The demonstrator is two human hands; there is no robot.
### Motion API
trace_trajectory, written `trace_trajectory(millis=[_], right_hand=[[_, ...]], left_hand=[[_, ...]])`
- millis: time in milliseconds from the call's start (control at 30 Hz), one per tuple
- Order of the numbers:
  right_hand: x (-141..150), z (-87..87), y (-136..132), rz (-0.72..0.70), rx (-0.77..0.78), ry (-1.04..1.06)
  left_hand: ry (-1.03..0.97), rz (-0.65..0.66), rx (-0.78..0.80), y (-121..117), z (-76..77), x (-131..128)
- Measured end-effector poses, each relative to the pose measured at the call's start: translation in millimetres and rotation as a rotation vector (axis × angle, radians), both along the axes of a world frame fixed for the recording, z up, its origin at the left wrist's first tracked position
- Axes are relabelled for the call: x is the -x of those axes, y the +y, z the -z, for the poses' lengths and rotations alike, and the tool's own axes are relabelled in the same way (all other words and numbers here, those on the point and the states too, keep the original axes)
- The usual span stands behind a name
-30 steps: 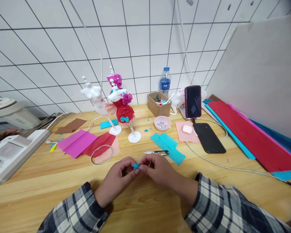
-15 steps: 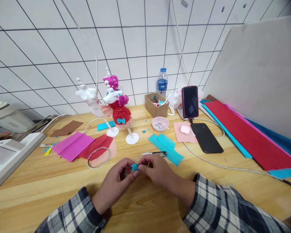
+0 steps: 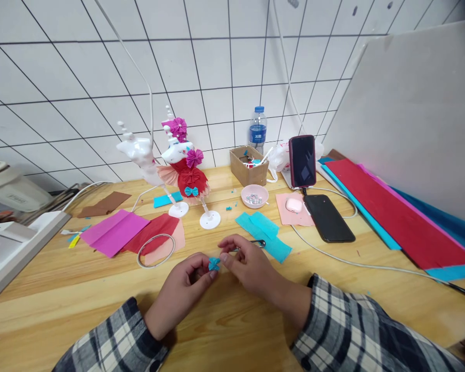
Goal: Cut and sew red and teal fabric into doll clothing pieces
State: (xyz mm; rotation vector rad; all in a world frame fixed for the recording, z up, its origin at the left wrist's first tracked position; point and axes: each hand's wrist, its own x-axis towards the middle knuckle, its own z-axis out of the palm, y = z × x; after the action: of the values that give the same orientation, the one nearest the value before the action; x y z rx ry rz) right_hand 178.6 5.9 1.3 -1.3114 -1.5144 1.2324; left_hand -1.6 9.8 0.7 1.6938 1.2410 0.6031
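A small blue crepe-paper bow is pinched between the thumb and fingers of my left hand, just above the wooden table. My right hand is at the bow's right edge, thumb and forefinger apart; whether the thumb tip touches the paper I cannot tell. Beyond my right hand lies a small pair of scissors, mostly hidden by the fingers. Strips of blue crepe paper rest behind it. A mini mannequin in a red paper dress stands farther back, with a similar blue bow on its skirt.
White mannequin, pink bowl of beads, cardboard box and water bottle stand at the back. Phones and a cable lie right, beside stacked coloured paper. Magenta paper and a power strip are left.
The right fingers have loosened from the bow, with the forefinger lifting up and away. The bow stays in my left hand and shows more of its face. The view has shifted slightly.
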Motion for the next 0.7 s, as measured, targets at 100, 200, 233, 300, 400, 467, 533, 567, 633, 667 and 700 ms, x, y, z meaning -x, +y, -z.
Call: trace_trajectory(millis=[100,200,233,300,400,467,533,567,633,667,700], right_hand=[[-1,2.4,2,-0.038,-0.068,-0.019],[-3,5.6,5,-0.043,-0.141,-0.135],[-4,6.2,6,-0.038,-0.152,-0.152],[-5,6.1,6,-0.031,-0.187,-0.162],[-7,2.5,3,-0.015,-0.315,-0.176],[-9,-0.8,0,-0.009,-0.433,-0.18],[-10,-3.5,-4,-0.015,-0.542,-0.184],[-10,-4.7,-6,-0.022,-0.584,-0.188],[-11,-6.7,-9,-0.031,-0.634,-0.2],[-11,-7.9,-10,-0.032,-0.65,-0.204],[-11,-9.2,-12,-0.033,-0.664,-0.206]], left_hand=[[0.025,0.02,-0.028,0,-1.5,-1],[0.017,0.013,-0.044,-1,-2.5,-2],[0.012,0.008,-0.05,-1,-2.4,-1],[0.014,-0.015,-0.075,-1,-1.7,1],[-0.017,-0.053,-0.099,-1,-2.0,4],[-0.069,-0.057,-0.132,-2,-5.0,5],[-0.093,-0.043,-0.217,-4,-10.5,5],[-0.086,-0.041,-0.272,-5,-13.8,4],[-0.046,-0.047,-0.373,-7,-20.1,3],[-0.014,-0.052,-0.427,-9,-22.8,3],[0.029,-0.055,-0.492,-10,-25.1,3]])
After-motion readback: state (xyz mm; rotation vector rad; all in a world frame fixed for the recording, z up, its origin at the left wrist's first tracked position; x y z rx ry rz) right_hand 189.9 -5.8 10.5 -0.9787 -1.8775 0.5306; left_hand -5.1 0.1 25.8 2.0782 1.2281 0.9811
